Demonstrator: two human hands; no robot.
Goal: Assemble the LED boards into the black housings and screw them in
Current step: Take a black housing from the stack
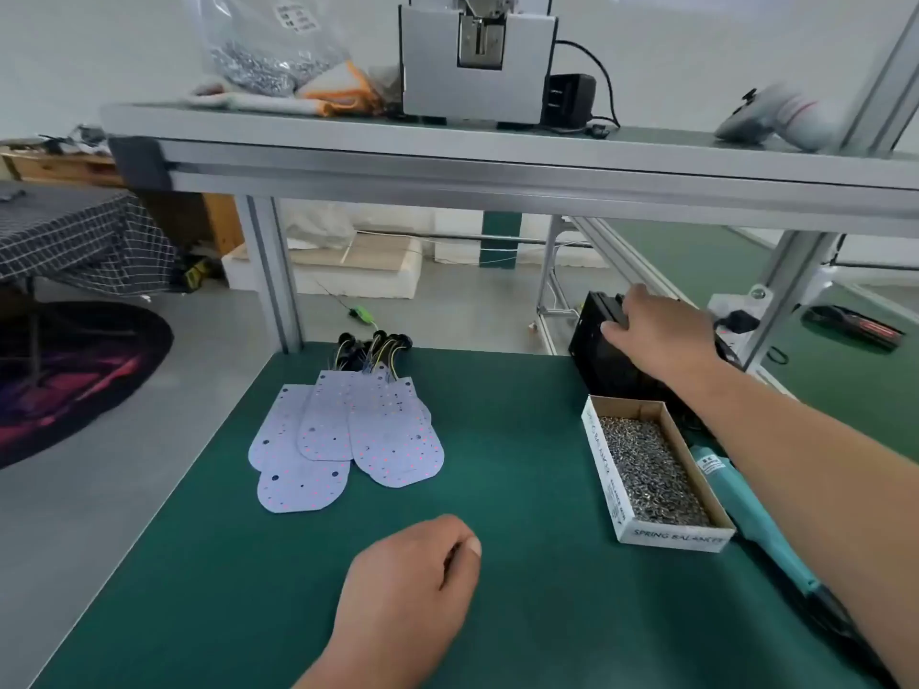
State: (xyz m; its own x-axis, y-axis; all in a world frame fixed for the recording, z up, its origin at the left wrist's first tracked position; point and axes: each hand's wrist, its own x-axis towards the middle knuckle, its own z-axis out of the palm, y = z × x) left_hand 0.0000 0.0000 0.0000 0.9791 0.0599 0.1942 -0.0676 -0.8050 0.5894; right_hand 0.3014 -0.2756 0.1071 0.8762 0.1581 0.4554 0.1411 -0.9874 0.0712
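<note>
Several white LED boards (pixel 348 435) lie fanned out on the green mat (pixel 497 489), their black-capped wires (pixel 373 348) bunched at the far edge. At the back right stands a stack of black housings (pixel 604 358); my right hand (pixel 656 330) reaches over it and grips the top housing's edge. My left hand (pixel 413 574) rests near the front of the mat, loosely curled, holding nothing. A cardboard box of screws (pixel 651 469) sits right of centre. A teal electric screwdriver (pixel 746 504) lies beside it, partly under my right forearm.
An aluminium-framed shelf (pixel 497 156) crosses overhead, carrying a grey machine (pixel 475 67), a bag of screws (pixel 268 57), gloves and a white tool (pixel 776 119). Frame posts (pixel 271 276) stand at the mat's far corners. The mat's left edge drops to the floor.
</note>
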